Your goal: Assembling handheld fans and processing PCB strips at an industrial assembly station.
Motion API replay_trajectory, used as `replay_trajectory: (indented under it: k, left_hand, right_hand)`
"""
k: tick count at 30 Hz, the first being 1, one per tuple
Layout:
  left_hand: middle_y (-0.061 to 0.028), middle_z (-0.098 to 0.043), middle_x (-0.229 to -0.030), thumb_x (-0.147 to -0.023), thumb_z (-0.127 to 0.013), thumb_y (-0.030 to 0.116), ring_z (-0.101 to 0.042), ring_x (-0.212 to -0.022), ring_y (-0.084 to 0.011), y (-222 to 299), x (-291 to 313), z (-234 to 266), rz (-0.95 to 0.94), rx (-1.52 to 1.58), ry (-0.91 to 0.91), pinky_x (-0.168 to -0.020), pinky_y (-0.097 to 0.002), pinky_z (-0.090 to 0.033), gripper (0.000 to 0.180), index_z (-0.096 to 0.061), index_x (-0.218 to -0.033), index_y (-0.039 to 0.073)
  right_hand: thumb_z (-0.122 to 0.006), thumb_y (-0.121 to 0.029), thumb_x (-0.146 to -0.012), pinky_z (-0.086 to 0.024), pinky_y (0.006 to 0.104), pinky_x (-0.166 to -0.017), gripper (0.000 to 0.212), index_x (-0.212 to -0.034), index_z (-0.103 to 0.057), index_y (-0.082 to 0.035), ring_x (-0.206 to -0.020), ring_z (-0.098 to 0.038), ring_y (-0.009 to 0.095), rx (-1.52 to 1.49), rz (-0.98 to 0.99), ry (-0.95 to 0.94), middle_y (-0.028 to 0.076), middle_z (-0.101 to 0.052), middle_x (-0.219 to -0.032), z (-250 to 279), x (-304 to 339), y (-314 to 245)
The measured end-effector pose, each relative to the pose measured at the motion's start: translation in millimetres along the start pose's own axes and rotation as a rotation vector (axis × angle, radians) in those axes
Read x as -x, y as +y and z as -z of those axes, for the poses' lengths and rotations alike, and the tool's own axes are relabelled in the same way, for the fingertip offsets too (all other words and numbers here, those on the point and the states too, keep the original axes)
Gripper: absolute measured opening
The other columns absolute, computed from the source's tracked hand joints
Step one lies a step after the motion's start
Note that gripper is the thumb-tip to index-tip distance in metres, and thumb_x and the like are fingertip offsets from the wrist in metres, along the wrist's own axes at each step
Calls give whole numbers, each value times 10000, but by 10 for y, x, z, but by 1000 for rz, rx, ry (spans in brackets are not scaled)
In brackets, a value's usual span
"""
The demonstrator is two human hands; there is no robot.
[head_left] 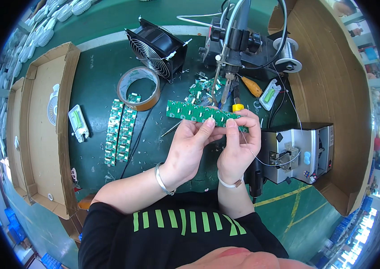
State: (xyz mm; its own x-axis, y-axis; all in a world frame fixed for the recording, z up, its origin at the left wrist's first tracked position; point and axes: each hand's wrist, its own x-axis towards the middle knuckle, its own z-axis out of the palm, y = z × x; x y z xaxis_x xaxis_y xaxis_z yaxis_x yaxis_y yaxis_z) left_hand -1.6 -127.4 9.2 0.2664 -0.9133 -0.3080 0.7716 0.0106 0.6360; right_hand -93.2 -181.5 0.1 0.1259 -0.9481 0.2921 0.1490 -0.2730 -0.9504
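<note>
A long green circuit board strip (185, 112) is held up between both hands, tilted slightly down to the right. My left hand (190, 145) pinches its lower edge near the middle, thumb on top. At the right end, my right hand (239, 143) is closed on the same strip. A thin solder wire (256, 158) runs beside the right fingers; whether they grip it, I cannot tell. Just beyond the strip, a soldering iron (227, 85) points down from its stand, its tip close to the board's far edge. Small green boards (201, 89) lie in a loose pile behind.
A tape roll (151, 101) overlaps two circuit board strips (120, 130) at left. Behind stands a black fan (158, 49). To the right are a solder spool (289, 56), an orange-handled tool (251, 86) and a silver machine (288, 150). Cardboard boxes (49, 62) flank the green mat.
</note>
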Motion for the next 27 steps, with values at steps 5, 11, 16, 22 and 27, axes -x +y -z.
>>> replay_trajectory:
  k: [5, 11, 16, 22, 27]
  left_hand:
    - [-99, -651, -1059, -1002, -528, 165, -661, -965, -175, -21, -12, 42, -3, -24, 8, -864, -304, -506, 200, -532, -1130, 13]
    - [-121, -647, -1047, -995, -541, 165, -660, -951, -174, -12, -8, 23, -4, -15, 13, -862, -301, -513, 221, -522, -1109, -23]
    - [-132, -651, -1042, -997, -539, 177, -655, -955, -175, -14, -17, 26, 11, -49, 28, -876, -320, -519, 241, -549, -1106, -38]
    - [-111, -659, -1054, -1003, -528, 188, -649, -965, -173, -40, -23, 47, 8, -74, 23, -892, -344, -519, 247, -577, -1138, -13]
    - [-106, -659, -1057, -1001, -531, 184, -649, -965, -170, -20, -20, 33, 4, -68, 9, -892, -347, -518, 247, -572, -1150, -8]
  right_hand:
    - [-648, 41, -851, -426, 252, -810, 124, -903, -560, -29, -965, -519, 139, 28, -27, 6, 101, -528, -1068, -19, -1, -5]
    - [-662, 59, -829, -418, 259, -825, 150, -896, -565, -34, -967, -523, 153, 62, 15, 16, 99, -537, -1050, -21, -14, 15]
    - [-662, 62, -828, -413, 270, -849, 150, -896, -565, -30, -975, -524, 157, 36, 11, 25, 103, -538, -1054, -16, -6, 9]
    - [-617, 80, -841, -421, 290, -891, 136, -906, -554, -21, -996, -530, 147, 51, 60, 13, 100, -533, -1073, -3, -7, 9]
    - [-655, 66, -826, -406, 287, -878, 144, -900, -566, -21, -990, -522, 170, 15, 59, 23, 118, -538, -1062, -5, -12, 20]
